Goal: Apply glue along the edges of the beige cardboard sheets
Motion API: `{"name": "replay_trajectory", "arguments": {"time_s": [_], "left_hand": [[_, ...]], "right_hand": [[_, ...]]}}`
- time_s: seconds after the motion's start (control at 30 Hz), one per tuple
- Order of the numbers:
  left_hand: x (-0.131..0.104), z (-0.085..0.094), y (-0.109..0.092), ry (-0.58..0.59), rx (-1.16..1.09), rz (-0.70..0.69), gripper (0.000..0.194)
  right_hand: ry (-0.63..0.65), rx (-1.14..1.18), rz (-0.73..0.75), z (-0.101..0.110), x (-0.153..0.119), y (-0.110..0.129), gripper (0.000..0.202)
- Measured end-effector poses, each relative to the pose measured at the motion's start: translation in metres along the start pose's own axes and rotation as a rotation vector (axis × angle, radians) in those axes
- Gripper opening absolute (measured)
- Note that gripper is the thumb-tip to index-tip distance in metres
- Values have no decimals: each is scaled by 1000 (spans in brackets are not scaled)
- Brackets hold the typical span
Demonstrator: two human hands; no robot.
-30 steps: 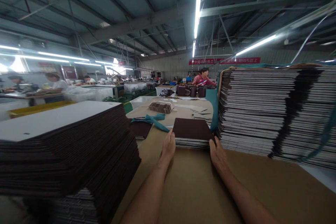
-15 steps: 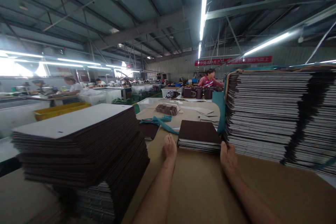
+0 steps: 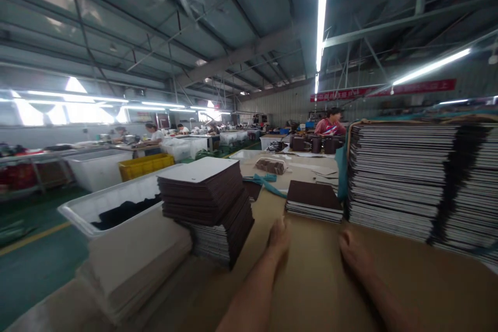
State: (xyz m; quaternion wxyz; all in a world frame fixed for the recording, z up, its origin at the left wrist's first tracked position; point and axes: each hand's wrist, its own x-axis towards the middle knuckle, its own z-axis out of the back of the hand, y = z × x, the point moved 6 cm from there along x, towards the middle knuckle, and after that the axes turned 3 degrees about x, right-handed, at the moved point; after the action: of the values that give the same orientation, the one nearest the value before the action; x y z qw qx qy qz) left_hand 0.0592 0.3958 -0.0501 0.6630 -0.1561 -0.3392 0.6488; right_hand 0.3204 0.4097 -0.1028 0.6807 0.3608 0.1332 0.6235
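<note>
A short, neat stack of boards (image 3: 313, 194), dark brown on top with white edges below, lies flat on the tan tabletop (image 3: 311, 275). My left hand (image 3: 279, 236) is just in front of its near left corner, palm inward, fingers loosely bent and holding nothing. Off the near right corner, my right hand (image 3: 352, 249) is loosely curled, its fingers partly hidden, with nothing visible in it. A gap shows between both hands and the stack. On the left stands a taller pile of brown boards (image 3: 206, 192), a pale sheet on top.
A high stack of white-edged boards (image 3: 397, 176) rises on the right. Teal strips (image 3: 268, 181) and a small brown bundle (image 3: 271, 166) lie farther back. A white bin (image 3: 78, 212) with dark cloth is at left. A person (image 3: 329, 123) works beyond the table.
Both hands have drawn back toward me from the sides of the short stack, which stays in place. The view has turned left, bringing the white bin into sight.
</note>
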Motion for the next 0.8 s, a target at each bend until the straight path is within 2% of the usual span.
{"name": "replay_trajectory", "arguments": {"time_s": [0.17,0.23,0.4,0.5,0.67,0.8], "left_hand": [[-81,9,-24,134,178,-103,52],[-109,13,-30,155,233,-107,57],[-167,19,-40,312,343,-161,67],[-196,28,-50,359,355,-220,66],[-233,39,-66,404,381,-235,70],[-265,43,-80,453,388,-324,75]], "right_hand": [[180,-239,365,-12,-57,18,8],[205,-285,460,-16,-75,19,12],[224,-334,533,-26,-98,4,44],[274,-326,575,-29,-107,-5,48],[354,-294,657,-24,-126,-16,58],[400,-270,736,-21,-151,-17,56]]}}
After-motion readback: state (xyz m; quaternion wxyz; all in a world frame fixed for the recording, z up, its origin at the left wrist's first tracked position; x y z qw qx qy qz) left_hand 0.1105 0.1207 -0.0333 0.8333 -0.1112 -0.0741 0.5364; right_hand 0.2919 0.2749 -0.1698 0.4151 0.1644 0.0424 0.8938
